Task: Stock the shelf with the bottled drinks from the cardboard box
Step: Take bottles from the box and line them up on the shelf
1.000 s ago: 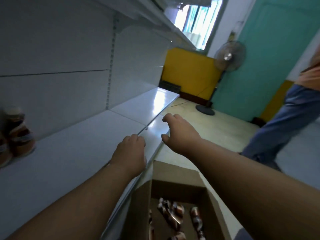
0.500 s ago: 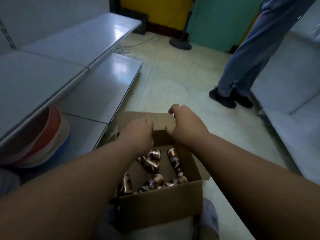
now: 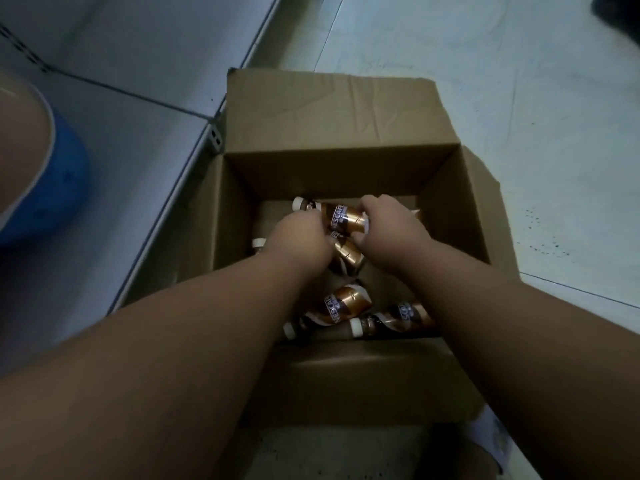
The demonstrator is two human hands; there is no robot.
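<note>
An open cardboard box (image 3: 332, 112) stands on the floor below me, with several small coffee bottles in brown and gold labels lying inside. Both my hands are down in the box. My left hand (image 3: 299, 244) is closed over a bottle whose white cap (image 3: 259, 243) sticks out to its left. My right hand (image 3: 391, 230) is wrapped around the base of a gold-labelled bottle (image 3: 341, 216) lying across the far end. Two more bottles (image 3: 341, 306) lie near the box's near wall, partly hidden by my forearms.
The white bottom shelf (image 3: 138, 143) runs along the left of the box, its edge touching the box's corner. A blue round object (image 3: 52, 192) sits on the shelf at far left. Pale tiled floor (image 3: 519, 98) lies to the right. A dark shoe (image 3: 620, 12) shows at top right.
My view has dropped from the shelf to straight down into the box. Both hands moved from the box's far flap down inside and closed on bottles.
</note>
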